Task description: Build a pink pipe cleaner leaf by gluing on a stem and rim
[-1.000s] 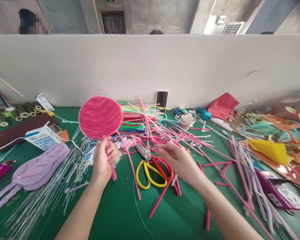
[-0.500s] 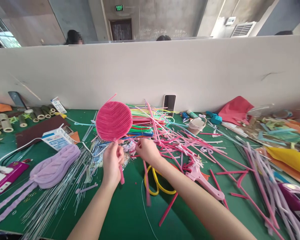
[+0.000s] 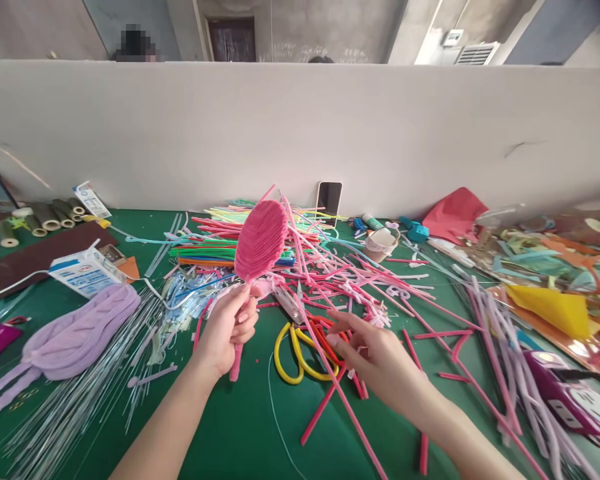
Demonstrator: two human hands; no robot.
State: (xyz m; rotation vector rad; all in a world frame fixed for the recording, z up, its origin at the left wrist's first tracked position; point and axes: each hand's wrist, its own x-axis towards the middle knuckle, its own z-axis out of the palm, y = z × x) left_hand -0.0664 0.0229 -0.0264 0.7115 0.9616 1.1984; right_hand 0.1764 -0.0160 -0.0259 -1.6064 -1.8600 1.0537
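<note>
Paddle, pink and fuzzy, oval-headed: held upright above the green table, near the middle, its head turned partly edge-on and one loose end poking up from the top.

Left hand: closed round the paddle's handle just below the head, the handle's lower end showing beneath the fist.

Right hand: fingers parted and loosely bent, gripping nothing visible; held beside a set of red handles (whether the fingertips touch them cannot be told).

Long pink stem: slanting past the right hand's fingertips toward the near edge; its upper end merges with the pile.

Yellow-handled scissors: lying between the hands, next to the red handles.

Coloured stems: heaped behind the paddle, green and red among them.

Lilac looped piece: far left, beside a spread of thin wires.

Phone: propped against the pale partition.

Paper cup: one, right of the phone.

Purple power strip: right side, beside lilac stems.
</note>
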